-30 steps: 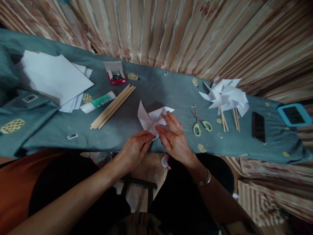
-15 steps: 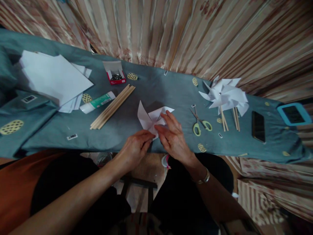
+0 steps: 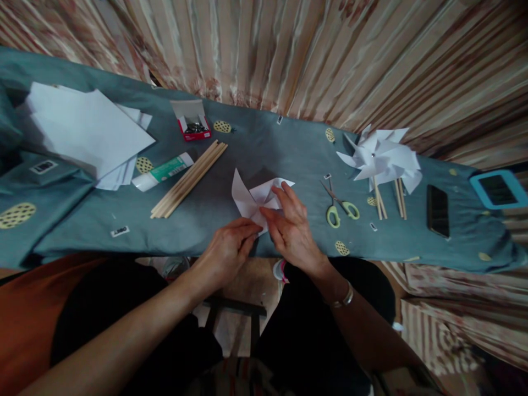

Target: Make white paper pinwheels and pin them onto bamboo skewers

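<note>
A white paper pinwheel [image 3: 245,196] lies near the table's front edge, its blades folded up toward the middle. My left hand [image 3: 229,246] pinches its lower left part between thumb and fingers. From the right, my right hand [image 3: 292,231] holds the paper, thumb and index finger at the centre and the other fingers against the right blade. The fingers hide the lower part of the pinwheel. Scissors [image 3: 340,206] with green handles lie partly spread to the right. Several wooden sticks [image 3: 190,180] rest in a bundle to the left.
A green and white glue tube [image 3: 163,172], an open red box [image 3: 193,129] of small metal pieces and a paper stack [image 3: 86,126] lie left. Finished pinwheels [image 3: 377,157] on sticks, a phone [image 3: 438,211] and a blue-framed device [image 3: 498,190] lie right. A pleated curtain [image 3: 264,55] hangs behind.
Both hands stay on the paper pinwheel with almost no movement. The view has shifted very slightly, so objects at both sides appear a little displaced.
</note>
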The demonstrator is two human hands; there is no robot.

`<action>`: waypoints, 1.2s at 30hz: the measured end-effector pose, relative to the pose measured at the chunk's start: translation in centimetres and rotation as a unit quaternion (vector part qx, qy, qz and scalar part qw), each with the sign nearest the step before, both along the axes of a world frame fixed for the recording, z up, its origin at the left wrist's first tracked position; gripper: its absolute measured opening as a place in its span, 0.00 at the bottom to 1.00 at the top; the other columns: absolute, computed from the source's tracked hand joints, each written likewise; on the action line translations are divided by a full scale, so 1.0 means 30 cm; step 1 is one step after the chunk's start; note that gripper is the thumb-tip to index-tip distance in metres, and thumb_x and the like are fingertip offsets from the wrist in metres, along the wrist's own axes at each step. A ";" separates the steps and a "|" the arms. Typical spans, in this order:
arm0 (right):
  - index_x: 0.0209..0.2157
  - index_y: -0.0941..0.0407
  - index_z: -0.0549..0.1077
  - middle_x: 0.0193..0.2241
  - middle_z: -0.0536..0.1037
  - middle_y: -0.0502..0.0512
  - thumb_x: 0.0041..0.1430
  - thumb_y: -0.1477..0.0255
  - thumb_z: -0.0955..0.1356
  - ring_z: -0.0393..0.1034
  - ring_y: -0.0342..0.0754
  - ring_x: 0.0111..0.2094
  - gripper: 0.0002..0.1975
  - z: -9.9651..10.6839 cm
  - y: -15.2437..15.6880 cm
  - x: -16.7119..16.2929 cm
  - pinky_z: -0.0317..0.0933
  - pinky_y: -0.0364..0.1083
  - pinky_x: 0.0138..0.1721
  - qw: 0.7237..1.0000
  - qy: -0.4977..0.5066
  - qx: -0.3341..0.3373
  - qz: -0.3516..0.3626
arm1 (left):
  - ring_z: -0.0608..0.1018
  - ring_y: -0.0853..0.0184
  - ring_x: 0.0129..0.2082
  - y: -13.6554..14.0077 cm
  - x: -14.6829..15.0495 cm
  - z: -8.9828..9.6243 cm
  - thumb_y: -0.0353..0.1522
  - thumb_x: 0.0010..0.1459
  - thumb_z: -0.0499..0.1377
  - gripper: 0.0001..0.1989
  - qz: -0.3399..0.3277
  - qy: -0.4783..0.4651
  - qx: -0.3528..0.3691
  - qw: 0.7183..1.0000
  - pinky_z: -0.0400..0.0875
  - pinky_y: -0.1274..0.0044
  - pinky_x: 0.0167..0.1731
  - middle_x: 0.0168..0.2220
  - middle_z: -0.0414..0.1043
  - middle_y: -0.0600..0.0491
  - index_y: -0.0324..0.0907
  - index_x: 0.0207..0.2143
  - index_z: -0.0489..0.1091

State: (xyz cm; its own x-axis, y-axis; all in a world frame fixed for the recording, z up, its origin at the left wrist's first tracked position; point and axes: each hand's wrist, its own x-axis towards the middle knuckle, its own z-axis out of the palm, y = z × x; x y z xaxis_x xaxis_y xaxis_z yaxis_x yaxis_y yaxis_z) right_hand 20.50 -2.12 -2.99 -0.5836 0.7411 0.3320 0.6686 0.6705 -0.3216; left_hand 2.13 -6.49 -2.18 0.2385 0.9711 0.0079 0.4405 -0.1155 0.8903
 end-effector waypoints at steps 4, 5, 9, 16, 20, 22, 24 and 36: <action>0.51 0.52 0.74 0.67 0.57 0.57 0.66 0.76 0.59 0.43 0.60 0.70 0.17 0.000 0.001 0.000 0.55 0.65 0.62 1.000 0.000 -0.008 0.001 | 0.81 0.64 0.40 -0.004 0.000 -0.004 0.27 0.62 0.51 0.14 0.002 -0.003 0.016 1.000 0.75 0.74 0.43 0.41 0.78 0.46 0.38 0.41 0.77; 0.52 0.51 0.73 0.67 0.56 0.56 0.66 0.76 0.59 0.43 0.60 0.70 0.18 0.001 0.001 -0.001 0.55 0.65 0.62 1.000 0.001 -0.011 0.000 | 0.81 0.63 0.40 -0.005 0.000 -0.005 0.27 0.62 0.51 0.14 0.001 -0.004 0.020 1.000 0.75 0.74 0.43 0.41 0.78 0.45 0.38 0.41 0.77; 0.54 0.45 0.72 0.67 0.57 0.50 0.65 0.76 0.60 0.42 0.58 0.71 0.20 0.005 -0.003 -0.001 0.55 0.63 0.63 1.000 -0.006 -0.024 -0.014 | 0.81 0.62 0.40 -0.006 -0.001 -0.007 0.27 0.62 0.51 0.14 -0.004 -0.005 0.028 1.000 0.75 0.72 0.43 0.41 0.78 0.44 0.37 0.42 0.77; 0.49 0.57 0.75 0.66 0.58 0.63 0.66 0.76 0.60 0.44 0.62 0.70 0.16 0.004 -0.001 0.002 0.56 0.62 0.61 1.000 -0.022 -0.001 -0.004 | 0.81 0.62 0.40 -0.007 0.001 -0.004 0.27 0.62 0.51 0.14 -0.003 0.003 0.017 1.000 0.75 0.71 0.43 0.42 0.78 0.44 0.37 0.42 0.77; 0.49 0.57 0.75 0.66 0.58 0.62 0.67 0.74 0.59 0.43 0.61 0.70 0.16 -0.001 0.001 -0.004 0.55 0.63 0.62 1.000 -0.025 -0.007 -0.008 | 0.81 0.62 0.40 -0.006 0.002 -0.009 0.27 0.62 0.51 0.14 -0.003 0.004 0.019 1.000 0.75 0.71 0.43 0.42 0.78 0.44 0.36 0.42 0.77; 0.49 0.55 0.74 0.67 0.57 0.60 0.67 0.74 0.58 0.42 0.59 0.71 0.17 -0.002 0.000 -0.006 0.54 0.63 0.62 0.999 -0.028 -0.014 -0.013 | 0.81 0.62 0.40 -0.005 0.002 -0.010 0.27 0.62 0.51 0.14 -0.001 0.003 0.016 1.000 0.75 0.72 0.43 0.42 0.78 0.44 0.36 0.42 0.77; 0.50 0.53 0.74 0.67 0.56 0.58 0.67 0.74 0.58 0.41 0.58 0.71 0.17 -0.002 0.000 -0.007 0.53 0.62 0.63 0.999 -0.034 -0.022 -0.017 | 0.81 0.63 0.41 -0.005 0.002 -0.008 0.28 0.62 0.52 0.14 0.002 0.003 0.011 1.000 0.75 0.72 0.44 0.42 0.78 0.45 0.38 0.42 0.77; 0.49 0.55 0.73 0.67 0.56 0.58 0.66 0.75 0.58 0.37 0.57 0.71 0.17 -0.011 -0.006 -0.033 0.53 0.62 0.62 0.999 -0.031 -0.018 -0.032 | 0.80 0.63 0.42 -0.002 -0.005 0.017 0.28 0.63 0.52 0.13 -0.010 0.006 -0.003 1.000 0.75 0.72 0.45 0.43 0.78 0.46 0.39 0.42 0.76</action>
State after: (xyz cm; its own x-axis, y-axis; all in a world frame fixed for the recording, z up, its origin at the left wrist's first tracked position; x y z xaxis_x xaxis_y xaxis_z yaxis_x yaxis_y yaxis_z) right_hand 19.52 -2.29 -3.33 -0.5534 0.7881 0.2694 0.7291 0.6148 -0.3007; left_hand 1.98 -6.56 -1.68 0.2582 0.9661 -0.0015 0.4495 -0.1188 0.8854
